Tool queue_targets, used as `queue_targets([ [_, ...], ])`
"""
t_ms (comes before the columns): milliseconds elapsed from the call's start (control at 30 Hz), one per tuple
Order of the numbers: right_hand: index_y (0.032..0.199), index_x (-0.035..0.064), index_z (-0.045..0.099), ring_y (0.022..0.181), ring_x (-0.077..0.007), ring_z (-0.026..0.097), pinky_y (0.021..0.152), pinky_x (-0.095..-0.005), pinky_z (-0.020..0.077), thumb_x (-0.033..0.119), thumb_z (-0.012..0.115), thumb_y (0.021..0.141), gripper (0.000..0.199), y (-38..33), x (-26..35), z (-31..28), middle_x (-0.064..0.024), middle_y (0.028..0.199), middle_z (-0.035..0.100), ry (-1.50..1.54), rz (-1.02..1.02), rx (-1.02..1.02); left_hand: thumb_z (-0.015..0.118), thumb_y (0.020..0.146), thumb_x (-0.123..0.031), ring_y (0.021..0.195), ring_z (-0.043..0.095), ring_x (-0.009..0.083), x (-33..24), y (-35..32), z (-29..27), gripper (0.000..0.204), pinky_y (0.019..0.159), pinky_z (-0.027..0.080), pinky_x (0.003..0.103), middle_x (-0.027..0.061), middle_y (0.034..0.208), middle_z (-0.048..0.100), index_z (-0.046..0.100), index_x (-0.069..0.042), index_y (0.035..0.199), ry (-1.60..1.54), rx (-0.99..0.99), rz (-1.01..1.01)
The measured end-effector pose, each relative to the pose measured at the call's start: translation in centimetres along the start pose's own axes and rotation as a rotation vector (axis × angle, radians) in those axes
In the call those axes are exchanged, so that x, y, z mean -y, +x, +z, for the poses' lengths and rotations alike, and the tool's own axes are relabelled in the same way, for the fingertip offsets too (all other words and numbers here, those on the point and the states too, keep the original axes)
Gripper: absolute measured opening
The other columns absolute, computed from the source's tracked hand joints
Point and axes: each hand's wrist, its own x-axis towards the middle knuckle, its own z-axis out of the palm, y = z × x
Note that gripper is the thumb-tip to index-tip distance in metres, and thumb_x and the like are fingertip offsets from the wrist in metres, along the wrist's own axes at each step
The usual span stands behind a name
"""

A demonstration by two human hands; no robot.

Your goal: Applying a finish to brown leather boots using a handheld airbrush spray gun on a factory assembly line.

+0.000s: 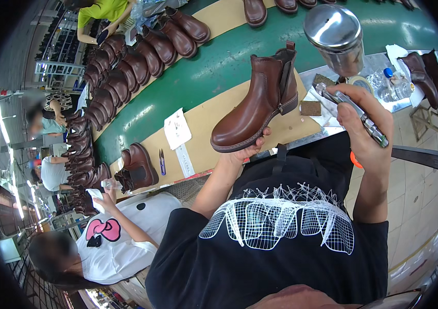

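Observation:
A brown leather ankle boot (257, 98) rests upright on my left hand (251, 148), whose fingers curl up round the sole from below. The boot's toe points left and its pull tab stands at the top. To the right of it, my right hand (367, 121) is closed round a metal spray gun (358, 109). A shiny silver cup (335, 38) with a domed lid sits at the gun's far end. Gun and boot are apart. The palm side of my left hand is hidden under the boot.
Rows of brown boots (136, 64) line the green table (198, 74). Near its front edge lie a white paper (177, 127), blue-handled snips (162, 162) and another boot (139, 167). Clear plastic bottles (396, 90) stand right. At left a co-worker (110, 237) holds a white cloth.

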Motion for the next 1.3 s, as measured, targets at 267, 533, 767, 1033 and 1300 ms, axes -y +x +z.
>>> queue_targets([
  [267,0.105,-0.0022,0.069,0.074,-0.0093,0.067,0.064,-0.0215,0.0464,0.01,0.07,0.09,0.019,0.6,0.4,0.4,-0.0057,0.081,0.07,0.046,-0.035,-0.028,0.05,0.101,-0.043,0.082,0.068,0.0412,0.4,0.4,-0.1,0.058,0.067,0.063,0.04,0.0303,0.114,0.054,0.04,-0.009,0.146,-0.078,0.065,-0.09],
  [533,0.101,0.0015,0.071,0.07,-0.0097,0.062,0.067,-0.024,0.0419,0.013,0.072,0.088,0.017,-0.7,0.1,0.5,-0.0048,0.081,0.069,-0.089,-0.054,0.01,0.048,0.101,-0.044,0.083,0.069,0.0411,-0.1,0.5,-0.5,0.057,0.06,0.061,0.037,0.0287,0.107,0.056,0.041,-0.01,0.146,-0.106,0.082,-0.124],
  [767,0.101,0.0026,0.072,0.071,-0.0103,0.062,0.07,-0.0253,0.0411,0.015,0.073,0.087,0.019,-1.8,0.0,0.8,-0.0045,0.083,0.07,-0.17,-0.063,0.026,0.052,0.1,-0.039,0.073,0.069,0.0365,-0.1,0.3,-0.3,0.05,0.055,0.059,0.033,0.0276,0.104,0.058,0.05,-0.009,0.139,-0.001,0.006,-0.044],
  [1033,0.105,0.0042,0.071,0.073,-0.0126,0.051,0.071,-0.0278,0.0386,0.014,0.068,0.087,0.021,-2.9,-0.2,1.0,-0.0049,0.087,0.069,-0.163,0.018,0.177,0.051,0.1,-0.04,0.067,0.067,0.0289,-0.2,0.2,0.0,0.051,0.049,0.054,0.028,0.0236,0.1,0.057,0.049,-0.009,0.14,0.001,-0.036,-0.04],
  [1300,0.105,0.0057,0.071,0.065,-0.0108,0.062,0.065,-0.0268,0.0359,0.014,0.075,0.084,0.023,-3.2,-1.2,1.6,-0.0045,0.077,0.07,-0.118,0.002,0.195,0.047,0.102,-0.044,0.064,0.066,0.024,0.1,0.4,-0.4,0.061,0.047,0.051,0.026,0.02,0.098,0.059,0.037,-0.006,0.148,-0.096,0.02,-0.035],
])
